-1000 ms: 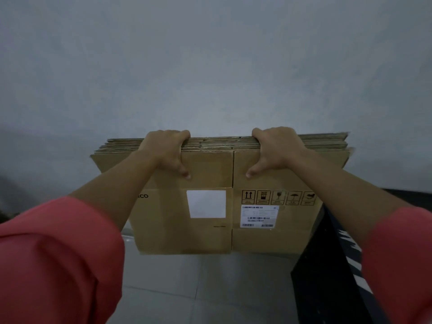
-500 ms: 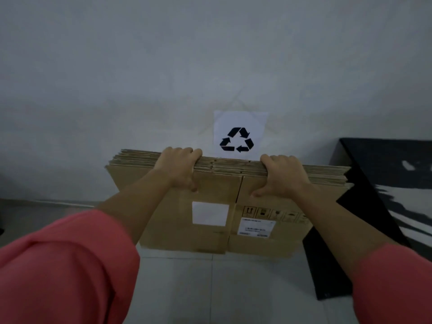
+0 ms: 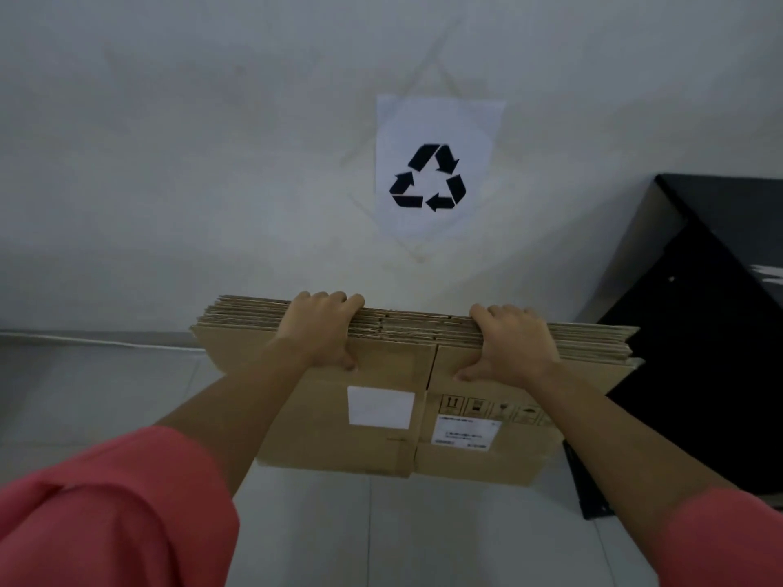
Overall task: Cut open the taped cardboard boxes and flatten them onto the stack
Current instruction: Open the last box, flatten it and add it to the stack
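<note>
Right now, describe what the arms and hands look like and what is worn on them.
Both arms are bare from the forearm down. Each upper arm wears a loose coral-pink sleeve: left sleeve, right sleeve. The left hand and right hand are bare, with no gloves. No rings, watch or bracelets show.

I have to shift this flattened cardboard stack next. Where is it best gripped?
Grip the cardboard stack along its top edge from above, as the left hand and right hand do: it stands upright, so one clamp pinches all sheets.
</note>
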### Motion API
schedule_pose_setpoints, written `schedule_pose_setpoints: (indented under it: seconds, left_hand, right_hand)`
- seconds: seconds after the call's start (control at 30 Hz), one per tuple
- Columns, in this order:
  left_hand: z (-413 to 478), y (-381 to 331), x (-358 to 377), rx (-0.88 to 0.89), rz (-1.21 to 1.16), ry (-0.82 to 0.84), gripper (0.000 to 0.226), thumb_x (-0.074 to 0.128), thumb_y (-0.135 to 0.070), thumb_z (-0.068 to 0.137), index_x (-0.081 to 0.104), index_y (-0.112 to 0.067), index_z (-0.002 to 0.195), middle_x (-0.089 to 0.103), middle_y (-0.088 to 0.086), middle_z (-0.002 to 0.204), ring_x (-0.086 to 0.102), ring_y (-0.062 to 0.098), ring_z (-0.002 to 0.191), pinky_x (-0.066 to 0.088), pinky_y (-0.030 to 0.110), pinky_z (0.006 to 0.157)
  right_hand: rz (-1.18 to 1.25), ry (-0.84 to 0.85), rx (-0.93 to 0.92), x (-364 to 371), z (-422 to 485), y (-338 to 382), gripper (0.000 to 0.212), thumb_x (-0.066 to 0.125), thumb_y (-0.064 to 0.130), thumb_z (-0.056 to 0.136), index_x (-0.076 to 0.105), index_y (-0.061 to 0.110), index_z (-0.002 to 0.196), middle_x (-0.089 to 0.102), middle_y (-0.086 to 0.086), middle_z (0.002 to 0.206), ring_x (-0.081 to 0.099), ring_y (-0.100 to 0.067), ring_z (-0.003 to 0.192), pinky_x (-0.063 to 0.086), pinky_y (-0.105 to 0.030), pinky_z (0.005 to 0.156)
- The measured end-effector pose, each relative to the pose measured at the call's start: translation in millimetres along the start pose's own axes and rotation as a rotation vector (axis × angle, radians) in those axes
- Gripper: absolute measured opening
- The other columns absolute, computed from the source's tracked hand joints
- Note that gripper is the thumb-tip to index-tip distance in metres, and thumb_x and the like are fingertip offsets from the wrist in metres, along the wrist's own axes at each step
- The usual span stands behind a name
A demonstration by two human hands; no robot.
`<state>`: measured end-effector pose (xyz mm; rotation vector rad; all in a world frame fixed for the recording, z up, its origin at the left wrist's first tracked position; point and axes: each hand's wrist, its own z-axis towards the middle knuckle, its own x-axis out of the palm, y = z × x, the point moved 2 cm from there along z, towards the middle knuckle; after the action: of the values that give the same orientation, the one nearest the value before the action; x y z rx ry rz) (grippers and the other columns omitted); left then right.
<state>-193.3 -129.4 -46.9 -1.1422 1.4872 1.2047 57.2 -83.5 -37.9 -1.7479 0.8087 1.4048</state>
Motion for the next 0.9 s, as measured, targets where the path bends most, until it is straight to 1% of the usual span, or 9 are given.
schedule_pose_setpoints:
  seconds: [0.33, 0.4, 0.47, 0.53, 0.63, 0.73, 0.8, 0.87, 0.9]
  left_hand:
    - [51, -42, 182, -0.055, -0.021, -0.132, 0.079, 0.076, -0.065, 0.063, 0.044, -0.022, 0.121, 0.058, -0.003, 0.111, 0.054, 0.020, 0.104, 0.036, 0.034, 0.088]
    - [62, -47, 215, -0.071, 0.003, -0.154, 0.080, 0.075, -0.067, 0.061, 0.045, -0.024, 0.122, 0.059, -0.004, 0.112, 0.054, 0.019, 0.107, 0.034, 0.037, 0.094]
    - [72, -48, 245, -0.096, 0.017, -0.165, 0.082, 0.074, -0.070, 0.059, 0.045, -0.026, 0.122, 0.060, -0.005, 0.113, 0.053, 0.020, 0.111, 0.031, 0.043, 0.100]
    - [82, -47, 267, -0.117, 0.011, -0.173, 0.083, 0.073, -0.071, 0.058, 0.045, -0.028, 0.123, 0.059, -0.007, 0.114, 0.051, 0.019, 0.114, 0.028, 0.047, 0.102]
    - [102, -51, 281, -0.104, -0.007, -0.192, 0.087, 0.075, -0.071, 0.055, 0.045, -0.028, 0.125, 0.057, -0.006, 0.119, 0.047, 0.020, 0.118, 0.027, 0.050, 0.103]
    - [121, -55, 284, -0.105, -0.039, -0.233, 0.095, 0.076, -0.071, 0.053, 0.041, -0.029, 0.131, 0.052, -0.004, 0.126, 0.044, 0.021, 0.122, 0.026, 0.052, 0.104]
    - [125, -55, 287, -0.141, -0.048, -0.288, 0.103, 0.077, -0.070, 0.053, 0.035, -0.029, 0.138, 0.045, -0.002, 0.134, 0.037, 0.021, 0.130, 0.019, 0.057, 0.109]
    - [119, -53, 299, -0.250, -0.143, -0.410, 0.117, 0.081, -0.066, 0.051, 0.024, -0.028, 0.145, 0.031, 0.003, 0.147, 0.022, 0.023, 0.140, 0.012, 0.058, 0.113]
    - [113, -53, 308, -0.335, -0.246, -0.496, 0.122, 0.083, -0.063, 0.050, 0.020, -0.027, 0.147, 0.022, 0.005, 0.152, 0.014, 0.024, 0.143, 0.010, 0.058, 0.114]
  right_hand:
    - [-0.061, -0.122, 0.018, 180, 37, 8, 0.078, 0.065, 0.075, 0.062, 0.044, 0.020, 0.113, 0.059, -0.001, 0.109, 0.054, -0.023, 0.103, 0.038, -0.037, 0.088]
    - [-0.063, -0.136, 0.020, 214, 49, 12, 0.079, 0.065, 0.074, 0.062, 0.044, 0.020, 0.114, 0.059, -0.001, 0.110, 0.054, -0.023, 0.103, 0.037, -0.037, 0.088]
    - [-0.062, -0.153, 0.017, 242, 62, 16, 0.080, 0.067, 0.074, 0.060, 0.045, 0.020, 0.115, 0.060, -0.002, 0.109, 0.055, -0.024, 0.103, 0.037, -0.037, 0.088]
    - [-0.059, -0.160, 0.019, 264, 74, 18, 0.080, 0.068, 0.074, 0.059, 0.045, 0.021, 0.113, 0.060, -0.002, 0.106, 0.056, -0.024, 0.100, 0.038, -0.037, 0.086]
    - [-0.034, -0.168, 0.047, 287, 85, 11, 0.077, 0.069, 0.076, 0.055, 0.043, 0.022, 0.104, 0.061, -0.001, 0.099, 0.056, -0.023, 0.090, 0.037, -0.033, 0.076]
    - [0.032, -0.171, 0.085, 298, 93, 3, 0.072, 0.072, 0.074, 0.054, 0.037, 0.025, 0.094, 0.056, 0.001, 0.091, 0.047, -0.020, 0.079, 0.033, -0.030, 0.070]
    - [0.058, -0.172, 0.106, 299, 98, 2, 0.072, 0.073, 0.073, 0.053, 0.038, 0.025, 0.093, 0.054, 0.001, 0.088, 0.048, -0.020, 0.079, 0.034, -0.030, 0.070]
    - [0.082, -0.176, 0.125, 298, 102, 4, 0.072, 0.074, 0.074, 0.051, 0.040, 0.025, 0.092, 0.055, 0.001, 0.086, 0.050, -0.021, 0.080, 0.036, -0.031, 0.071]
    - [0.092, -0.178, 0.135, 296, 104, 5, 0.072, 0.074, 0.074, 0.050, 0.040, 0.025, 0.092, 0.055, 0.001, 0.086, 0.050, -0.022, 0.080, 0.036, -0.031, 0.072]
